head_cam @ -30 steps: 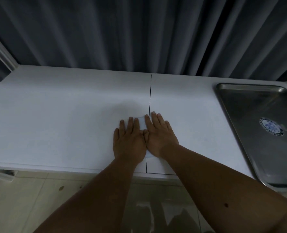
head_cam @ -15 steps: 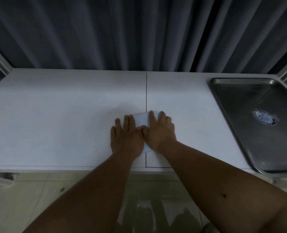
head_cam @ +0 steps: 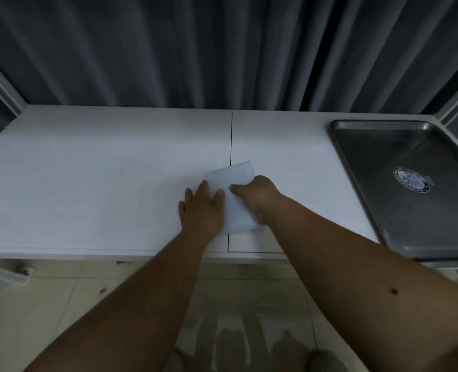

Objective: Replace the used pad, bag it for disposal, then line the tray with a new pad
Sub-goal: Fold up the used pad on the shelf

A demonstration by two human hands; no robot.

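Pad (head_cam: 235, 202) folded, white, on table (head_cam: 101, 183). Left hand (head_cam: 202, 210) flat on it, fingers straight. Right hand (head_cam: 257, 197) curled, pinching edge. Tray (head_cam: 370, 157) bears round blue sticker (head_cam: 411, 179), writing possibly present, unreadable.

folded white pad (head_cam: 235, 183) | flat on white table, across its dark seam, near front edge | partly covered by both hands || steel tray (head_cam: 410, 237) | far right of table, bare, round blue-white sticker inside, well apart from pad
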